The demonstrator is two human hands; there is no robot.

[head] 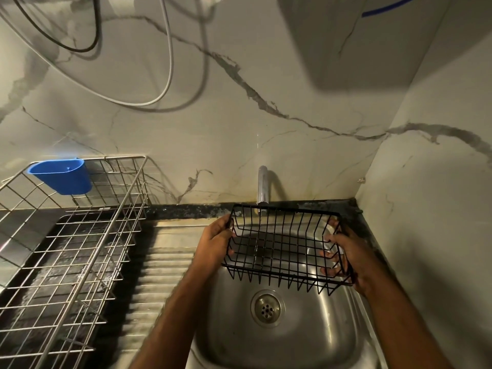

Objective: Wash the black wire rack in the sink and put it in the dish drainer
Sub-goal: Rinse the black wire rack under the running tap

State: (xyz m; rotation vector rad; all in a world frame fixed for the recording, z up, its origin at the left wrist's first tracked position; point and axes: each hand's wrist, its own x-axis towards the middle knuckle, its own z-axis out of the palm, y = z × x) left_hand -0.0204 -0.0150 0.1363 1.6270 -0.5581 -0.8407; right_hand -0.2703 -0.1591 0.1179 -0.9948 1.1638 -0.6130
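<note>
- The stainless steel sink [279, 350] is seen nearest, with its round drain strainer [267, 308] in the bottom of the basin
- The black wire rack [286, 245] is held in the air above the basin, tilted so that its open top is turned toward the camera
- The rack's left end is gripped by the left hand [215, 242], the thumb being hooked over the top rim and the fingers curled round the outside wires
- The rack's right end is gripped by the right hand [346, 258], the fingertips being pushed through between the side wires and seen inside the rack
- The rack is made of thin black wires, closely spaced uprights on the sides and a square grid on the bottom, with a thicker rim wire
- The ribbed draining board [165, 265] lies just left of the basin
- The steel wire dish drainer [80, 235] stands well to the left, apart from the rack
- A blue plastic cup [62, 177] is hung on the drainer's far rim
- The chrome tap [263, 185] rises just behind the rack, against the marbled wall [239, 115]
- Loose cables [165, 83] are seen hanging on the wall above
</note>
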